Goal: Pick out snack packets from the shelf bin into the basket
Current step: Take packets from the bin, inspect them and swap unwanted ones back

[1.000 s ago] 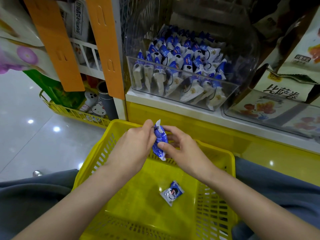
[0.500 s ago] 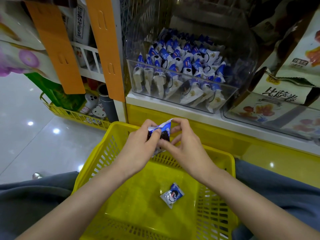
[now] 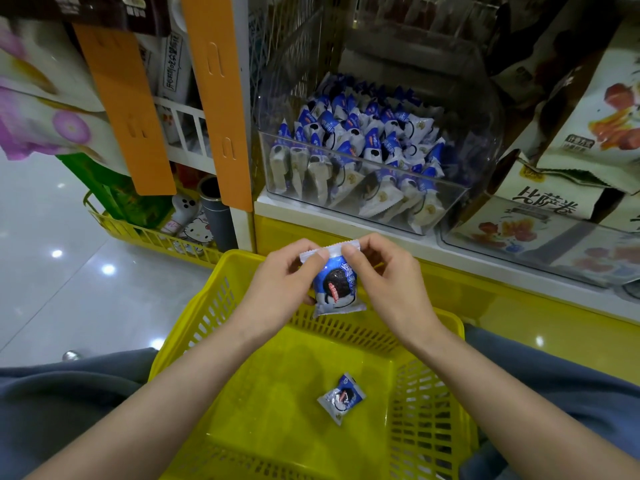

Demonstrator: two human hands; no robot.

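Fingers of our left hand (image 3: 277,282) and right hand (image 3: 388,282) pinch the snack packet (image 3: 337,289) by its top seam above the basket (image 3: 194,327), so we judge release comes next, dropping it beside the packet (image 3: 341,398) already inside.

Both hands, left hand (image 3: 277,285) and right hand (image 3: 388,282), pinch one snack packet (image 3: 336,289) above the yellow basket (image 3: 207,313); another packet (image 3: 341,398) lies inside.

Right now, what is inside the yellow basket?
One blue-and-white snack packet lies on the yellow basket floor. A second packet is held above it, pinched by the left hand and right hand, not inside. The forearms cover parts of the floor.
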